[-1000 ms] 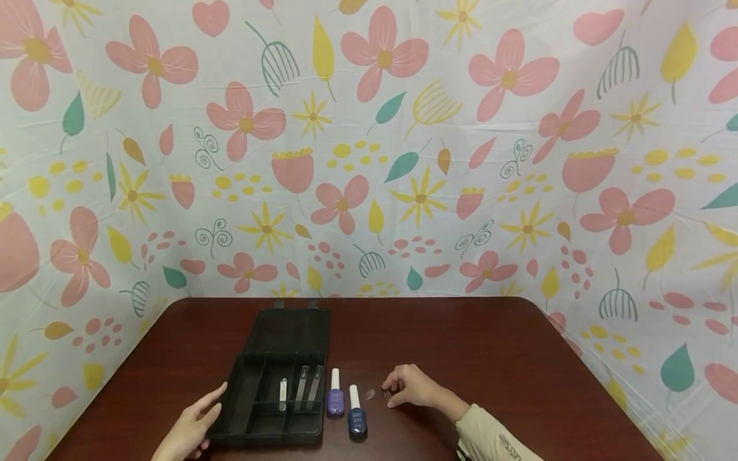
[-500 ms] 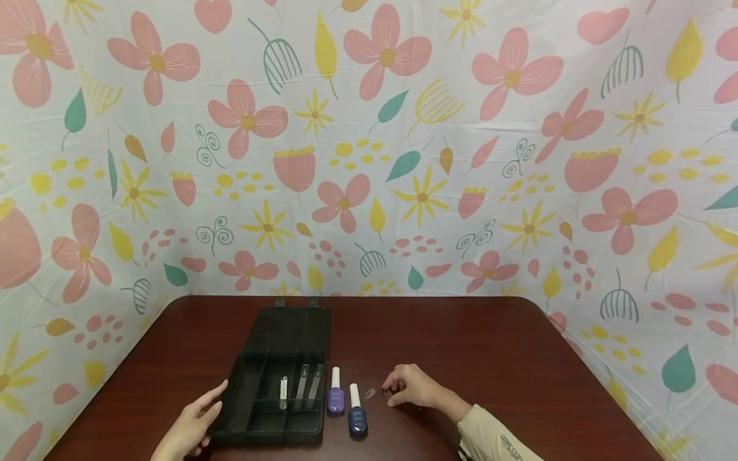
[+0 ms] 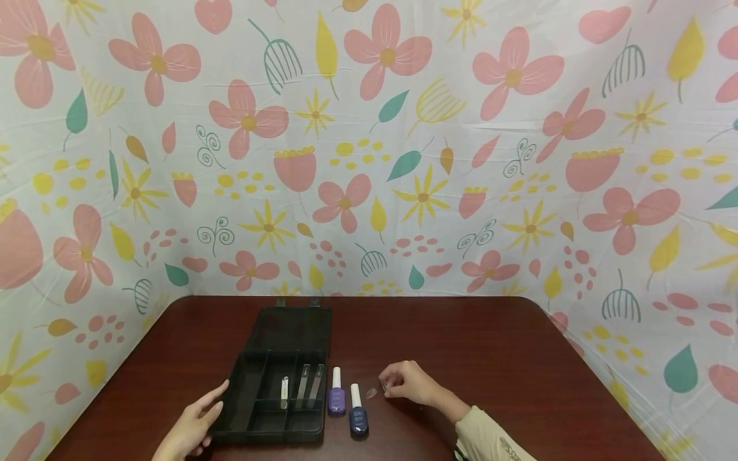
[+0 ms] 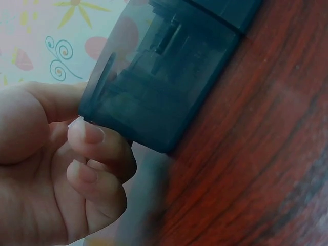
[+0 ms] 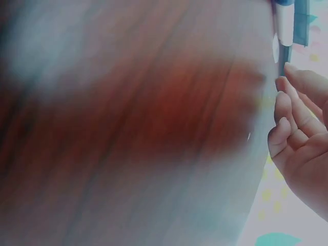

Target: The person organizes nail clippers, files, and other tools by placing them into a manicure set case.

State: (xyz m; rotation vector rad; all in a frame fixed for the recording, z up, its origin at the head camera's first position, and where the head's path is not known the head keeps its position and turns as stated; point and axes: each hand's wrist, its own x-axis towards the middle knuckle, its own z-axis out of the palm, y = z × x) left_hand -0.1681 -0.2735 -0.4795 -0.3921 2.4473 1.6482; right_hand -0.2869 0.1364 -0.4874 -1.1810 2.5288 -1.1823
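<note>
My left hand [image 3: 190,428] grips the near left corner of a dark see-through compartment box [image 3: 236,403], its lid [image 3: 291,330] laid back. In the left wrist view, curled fingers [image 4: 100,182] sit at the box's corner. My right hand [image 3: 414,383] pinches a small clear piece like a false nail tip [image 3: 385,385] between thumb and fingertips, close over the table. A similar clear nail tip [image 3: 371,394] lies just left of it. In the right wrist view, the right hand [image 5: 302,123] is at the edge, and what it pinches is hard to make out.
A purple nail polish bottle [image 3: 336,400] and a dark blue one [image 3: 358,419] stand right of the box. In its compartments lie a nail clipper [image 3: 284,392] and two slim grey nail files [image 3: 303,382]. A flowered curtain [image 3: 369,192] hangs behind the brown table [image 3: 473,333].
My right hand has shifted slightly left and up, the clear piece between its fingertips moving with it. My left hand keeps its place on the box.
</note>
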